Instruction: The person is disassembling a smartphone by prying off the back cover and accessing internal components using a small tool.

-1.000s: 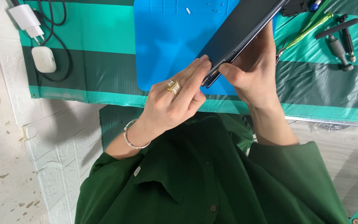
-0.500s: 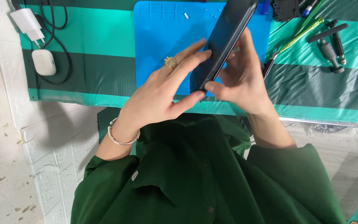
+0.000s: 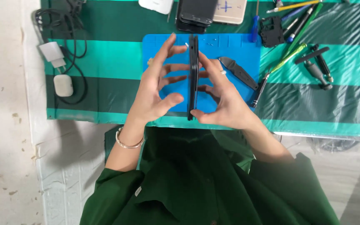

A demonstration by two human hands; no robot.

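Black slab, thin, a tablet or phone-like device, held edge-on to the camera and upright above the blue work mat; it sits between both hands, over the near half of the mat. Left hand: fingers spread and fanned, thumb tip close to or touching the device's left face low down; upper fingertips near the face, contact there cannot be told; a metal bangle on the wrist. Right hand: fingers curled and pressed against the device's right face, thumb at its lower edge; grip firm on this side. Mat lies on a desk covered with a green and teal striped cloth; a dark curved blade-like tool rests on the mat just right of the right hand, with a thin metal probe beside it. Far edge: stacked dark phones; right: screwdrivers and pens, a small black part. Left: white charger plug with black cable, white oval case just below. Green sleeves fill the foreground.
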